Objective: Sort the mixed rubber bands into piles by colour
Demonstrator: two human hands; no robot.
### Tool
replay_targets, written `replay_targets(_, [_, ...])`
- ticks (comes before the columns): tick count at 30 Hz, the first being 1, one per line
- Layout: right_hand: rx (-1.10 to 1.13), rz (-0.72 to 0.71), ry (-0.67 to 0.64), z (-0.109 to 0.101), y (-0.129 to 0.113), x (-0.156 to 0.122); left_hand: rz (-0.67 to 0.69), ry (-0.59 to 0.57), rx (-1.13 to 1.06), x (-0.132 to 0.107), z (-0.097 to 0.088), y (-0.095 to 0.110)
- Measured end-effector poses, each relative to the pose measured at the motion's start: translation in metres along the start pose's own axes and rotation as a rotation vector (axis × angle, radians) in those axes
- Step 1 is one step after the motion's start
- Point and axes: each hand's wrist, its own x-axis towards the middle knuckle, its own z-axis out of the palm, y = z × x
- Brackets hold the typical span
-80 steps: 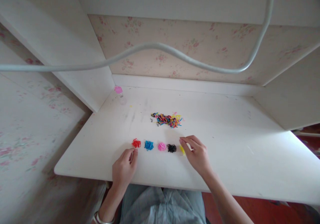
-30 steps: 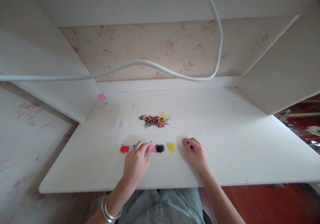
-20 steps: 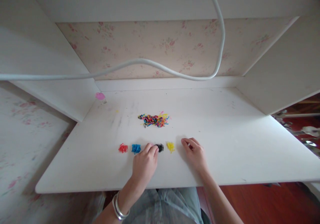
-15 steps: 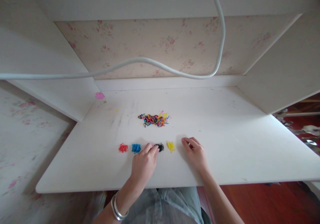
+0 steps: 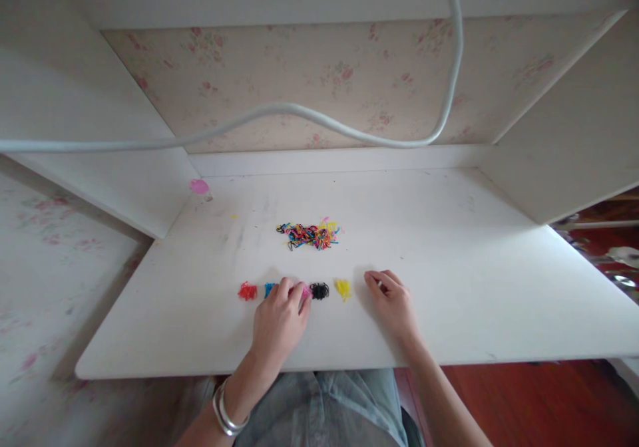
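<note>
My left hand (image 5: 279, 317) reaches down over a small pile of pink rubber bands (image 5: 306, 291), its thumb and index finger closed about them. Most of that pile is hidden under the fingers. Just left of it, a blue pile of rubber bands (image 5: 269, 289) is partly covered by the same hand. Black rubber bands (image 5: 319, 291) lie right beside the fingertips. My right hand (image 5: 392, 300) rests on the table with curled fingers and thumb pressed together; whatever they may hold is too small to make out. Yellow rubber bands (image 5: 343, 289) lie to its left.
Red rubber bands (image 5: 247, 291) end the row on the left. Behind the row lies a larger mixed heap of coloured bands (image 5: 310, 235). A pink sticker (image 5: 199, 186) marks the back left corner of the white table (image 5: 449, 267). A white cable (image 5: 289, 109) crosses the upper view.
My left hand has moved left from the black pile to the pink one, so the black bands now show fully. The right hand stays where it was. The view has shifted slightly.
</note>
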Motion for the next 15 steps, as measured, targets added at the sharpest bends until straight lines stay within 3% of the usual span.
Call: replay_targets(15, [-0.017, 0.008, 0.002, 0.001, 0.001, 0.001, -0.004, -0.023, 0.045, 0.003, 0.001, -0.009])
